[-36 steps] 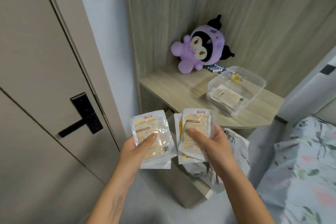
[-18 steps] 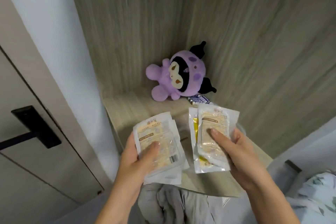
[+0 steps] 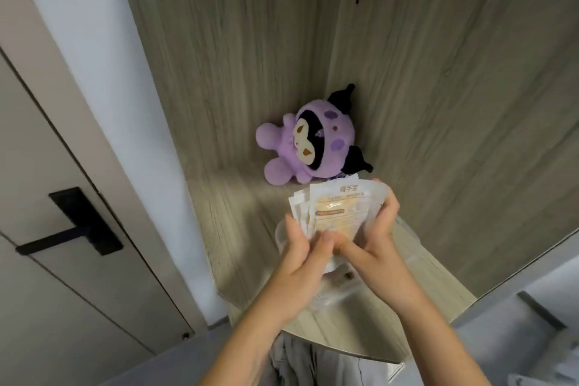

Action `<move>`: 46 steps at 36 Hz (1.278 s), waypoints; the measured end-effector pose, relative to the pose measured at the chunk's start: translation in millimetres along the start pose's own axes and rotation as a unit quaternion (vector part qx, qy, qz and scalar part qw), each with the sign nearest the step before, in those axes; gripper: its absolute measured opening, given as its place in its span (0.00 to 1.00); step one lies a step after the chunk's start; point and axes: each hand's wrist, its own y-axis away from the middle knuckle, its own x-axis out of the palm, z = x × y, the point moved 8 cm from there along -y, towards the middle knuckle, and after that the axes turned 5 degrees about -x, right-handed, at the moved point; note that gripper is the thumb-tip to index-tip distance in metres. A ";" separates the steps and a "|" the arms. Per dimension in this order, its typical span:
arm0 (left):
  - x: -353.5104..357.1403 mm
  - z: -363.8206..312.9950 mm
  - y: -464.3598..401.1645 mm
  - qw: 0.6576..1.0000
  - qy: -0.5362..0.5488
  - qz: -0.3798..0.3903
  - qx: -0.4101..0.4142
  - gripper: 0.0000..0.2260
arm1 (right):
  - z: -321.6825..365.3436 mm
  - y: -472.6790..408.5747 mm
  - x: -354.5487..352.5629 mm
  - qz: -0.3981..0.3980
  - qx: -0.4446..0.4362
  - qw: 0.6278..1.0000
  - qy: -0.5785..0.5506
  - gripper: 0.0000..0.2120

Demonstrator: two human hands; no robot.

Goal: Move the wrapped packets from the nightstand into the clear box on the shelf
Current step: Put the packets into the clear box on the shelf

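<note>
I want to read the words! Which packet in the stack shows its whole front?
The front packet, nearest you, held between the left hand and right hand. The others only peek out at its left edge.

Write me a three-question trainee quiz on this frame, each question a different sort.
1. True or false: both hands, left and right, grip one fanned stack of white wrapped packets.
2. What sits below the stack? A) clear plastic box B) drawer C) bag
3. Fill in: the purple plush toy lies on the wooden ___.

Key: 1 true; 2 A; 3 shelf.
</note>
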 end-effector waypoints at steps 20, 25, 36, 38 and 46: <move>-7.8 43.1 -31.1 0.988 0.052 -0.097 -0.109 0.18 | -37.0 -2.8 -9.7 0.059 0.138 0.965 0.217 0.22; -6.6 29.0 -31.0 0.995 -0.018 -0.046 -0.090 0.20 | -40.2 -12.2 -15.6 0.079 0.157 0.973 0.152 0.15; 20.5 36.5 -26.4 0.772 -0.629 0.092 0.009 0.20 | -40.7 -56.1 -66.1 0.286 0.309 0.745 0.518 0.15; 20.5 41.6 -30.7 0.763 -0.637 0.110 0.005 0.24 | -61.3 -51.1 -60.1 0.329 0.316 0.686 0.567 0.15; 7.2 30.8 -38.3 0.695 -0.716 0.063 0.016 0.15 | -96.7 -20.2 -46.0 0.322 0.454 0.772 0.308 0.17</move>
